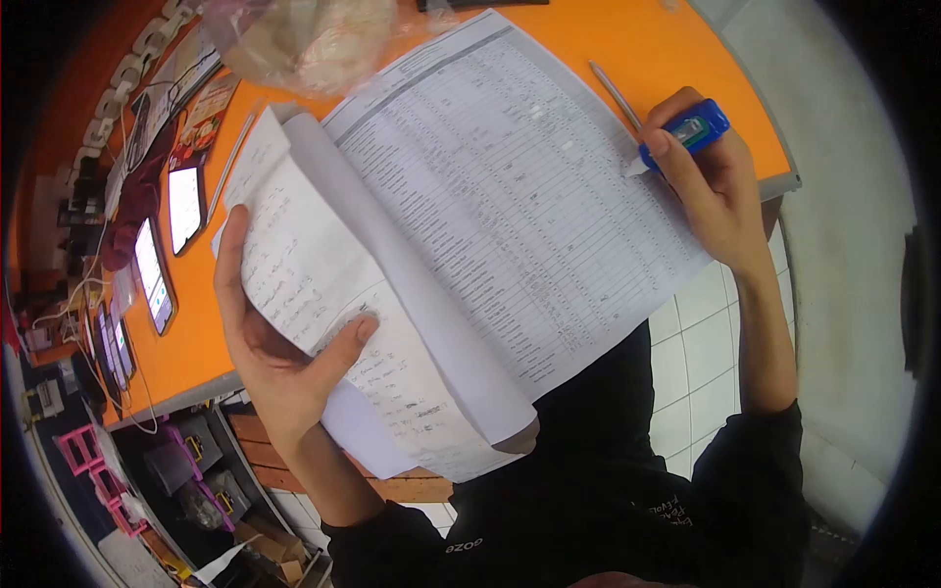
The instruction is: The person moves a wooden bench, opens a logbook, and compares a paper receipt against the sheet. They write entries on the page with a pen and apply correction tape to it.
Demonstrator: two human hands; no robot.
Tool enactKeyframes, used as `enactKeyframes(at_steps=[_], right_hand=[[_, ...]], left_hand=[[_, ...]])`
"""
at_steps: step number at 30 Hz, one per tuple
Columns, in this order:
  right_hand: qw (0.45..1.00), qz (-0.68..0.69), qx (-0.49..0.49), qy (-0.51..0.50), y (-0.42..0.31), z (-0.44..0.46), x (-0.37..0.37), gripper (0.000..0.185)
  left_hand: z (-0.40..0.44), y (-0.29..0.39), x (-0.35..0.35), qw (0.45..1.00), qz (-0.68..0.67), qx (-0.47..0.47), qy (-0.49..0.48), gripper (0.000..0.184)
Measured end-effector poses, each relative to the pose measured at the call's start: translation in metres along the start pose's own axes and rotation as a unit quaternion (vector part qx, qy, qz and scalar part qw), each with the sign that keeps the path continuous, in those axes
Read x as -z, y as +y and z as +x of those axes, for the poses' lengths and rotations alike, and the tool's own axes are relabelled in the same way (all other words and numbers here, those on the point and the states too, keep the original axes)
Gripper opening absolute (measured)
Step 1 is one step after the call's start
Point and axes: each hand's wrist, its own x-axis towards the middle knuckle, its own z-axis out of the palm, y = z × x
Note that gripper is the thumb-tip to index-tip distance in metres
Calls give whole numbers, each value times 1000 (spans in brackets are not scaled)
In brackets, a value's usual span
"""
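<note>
My right hand [720, 181] is closed around a blue correction fluid bottle [698, 127]. Its white tip points down at the right side of a printed table sheet [470, 186], which has many rows and columns and a few white patches. Whether the tip touches the paper I cannot tell. A thin pen [613, 90] lies beside the sheet, one end close to my right index finger. On the left, my left hand [284, 363] grips curled handwritten sheets [323, 255], thumb on top and fingers beneath the edge. These sheets partly cover the printed one.
Several phones [154, 274] with lit screens lie along the left of the orange table [735, 88]. A clear plastic bag [304, 44] sits at the far side. Another slim rod [233, 162] rests left of the papers. Shelves with boxes stand below left.
</note>
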Motion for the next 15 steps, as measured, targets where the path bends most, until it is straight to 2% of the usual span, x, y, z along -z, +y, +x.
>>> enactKeyframes(at_steps=[2, 5, 7, 9, 13, 15], right_hand=[[999, 8, 41, 20, 6, 0, -2, 25], [999, 15, 9, 29, 6, -1, 1, 26], [999, 21, 8, 28, 6, 0, 3, 28], [999, 37, 13, 4, 4, 0, 3, 19], [999, 21, 36, 3, 7, 1, 2, 19], [1000, 11, 27, 6, 8, 1, 3, 26]], left_hand=[[0, 0, -2, 1000, 6, -6, -5, 115], [-1, 0, -4, 1000, 6, -3, 16, 115], [-1, 2, -4, 1000, -7, 20, 16, 115], [-1, 2, -6, 1000, 2, 12, 16, 116], [-1, -2, 1, 999, 34, -4, 7, 115], [0, 0, -6, 1000, -6, 8, 13, 115]])
